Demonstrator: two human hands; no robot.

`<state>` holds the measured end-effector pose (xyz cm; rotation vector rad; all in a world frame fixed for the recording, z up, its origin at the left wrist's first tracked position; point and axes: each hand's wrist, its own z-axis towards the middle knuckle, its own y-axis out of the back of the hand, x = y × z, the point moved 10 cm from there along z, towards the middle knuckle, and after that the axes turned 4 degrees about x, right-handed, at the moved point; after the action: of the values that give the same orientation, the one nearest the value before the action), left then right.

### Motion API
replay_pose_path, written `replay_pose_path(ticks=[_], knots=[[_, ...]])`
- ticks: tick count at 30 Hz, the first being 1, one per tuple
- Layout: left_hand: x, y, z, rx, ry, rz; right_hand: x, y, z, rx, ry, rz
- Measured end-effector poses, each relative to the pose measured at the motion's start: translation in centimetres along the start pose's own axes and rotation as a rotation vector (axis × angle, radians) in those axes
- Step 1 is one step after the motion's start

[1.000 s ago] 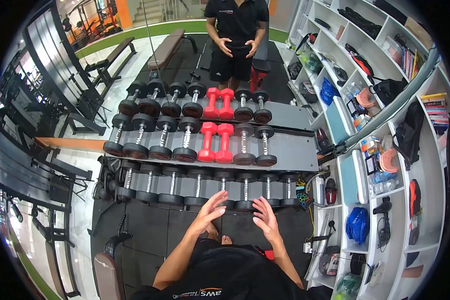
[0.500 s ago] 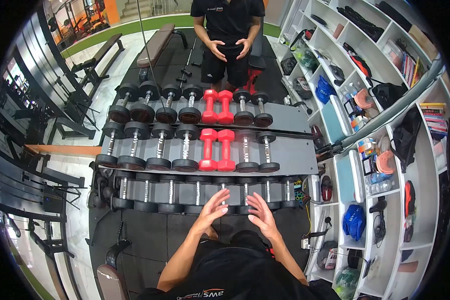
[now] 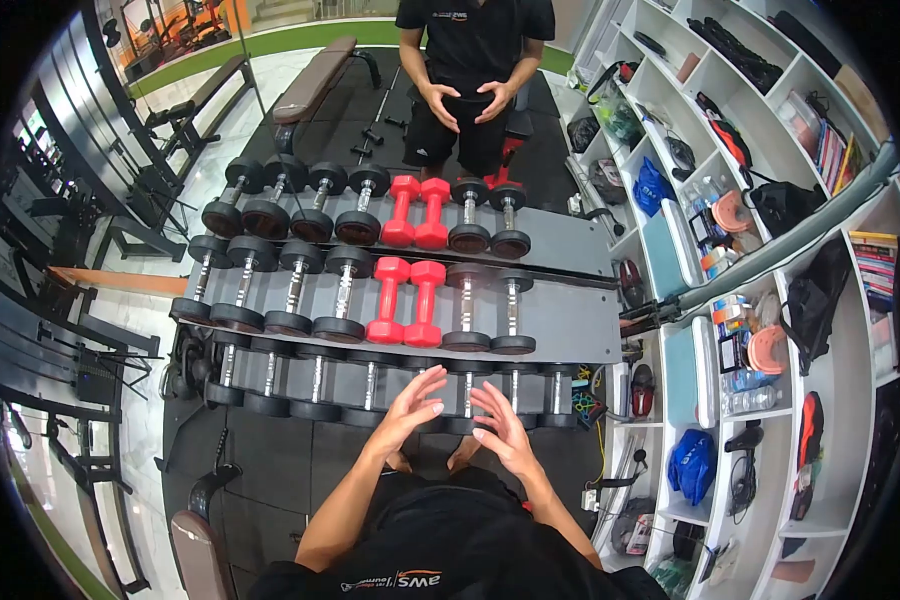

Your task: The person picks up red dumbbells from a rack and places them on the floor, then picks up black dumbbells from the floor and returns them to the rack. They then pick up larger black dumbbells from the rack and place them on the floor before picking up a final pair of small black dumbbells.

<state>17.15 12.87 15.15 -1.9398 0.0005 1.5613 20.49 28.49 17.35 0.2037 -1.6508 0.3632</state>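
Note:
My left hand [image 3: 402, 415] and my right hand [image 3: 505, 430] are raised in front of my body, apart from each other, palms turned inward and fingers spread. Neither holds anything. Both appear in front of the lower row of black dumbbells [image 3: 371, 385]; whether they touch it is not visible, though the fingers look free. Above them on the grey rack [image 3: 570, 318] stand two red dumbbells [image 3: 406, 303], with black and chrome dumbbells [image 3: 344, 295] on both sides. A mirror behind the rack repeats the dumbbells and shows a person in black with both hands at the waist.
White shelves [image 3: 670, 430] on the right hold a blue bag [image 3: 692, 466], bottles, books and shoes. A padded bench [image 3: 198, 550] is at the lower left. Gym machines [image 3: 85, 375] stand further left. Bare feet [image 3: 462, 453] show on the dark floor below the hands.
The view has shifted and tilted slightly, so the rack and dumbbells appear further left. Both hands stay raised, empty and spread. More of the feet shows.

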Motion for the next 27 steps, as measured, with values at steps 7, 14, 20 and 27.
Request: replay_pose_path(ticks=[7, 14, 20, 27], knots=[[2.6, -3.7, 4.0, -0.069, -0.002, 0.096, 1.2, 7.4, -0.6, 0.038, 0.034, -0.03], [4.1, -6.7, 6.9, -0.12, 0.013, 0.107, 0.7, 15.2, -1.5, -0.001, 0.03, 0.063], [4.6, -6.8, 8.5, -0.178, 0.024, 0.208, 0.6, 16.3, 0.3, 0.037, 0.048, 0.062], [3.8, -3.4, 11.4, -0.233, 0.024, 0.562, 2.1, 16.3, 2.9, 0.053, 0.106, -0.218]])
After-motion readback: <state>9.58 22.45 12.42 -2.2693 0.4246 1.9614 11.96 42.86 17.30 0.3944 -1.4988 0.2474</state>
